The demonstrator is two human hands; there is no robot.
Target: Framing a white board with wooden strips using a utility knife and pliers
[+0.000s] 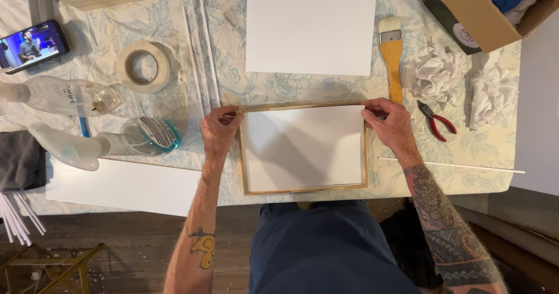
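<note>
Head-worn view, straight down, close.

Both forearms rise from the bottom of the frame and angle inward toward its middle. The left hand (220, 132) sits left of centre, knuckles up, wrist straight, its fingers (231, 114) curled and pinched together at the tips, pointing right. The right hand (391, 125) sits right of centre, level with the left, back of the hand up, fingers bent and pinched toward the left. Both forearms are bare and tattooed.
</note>
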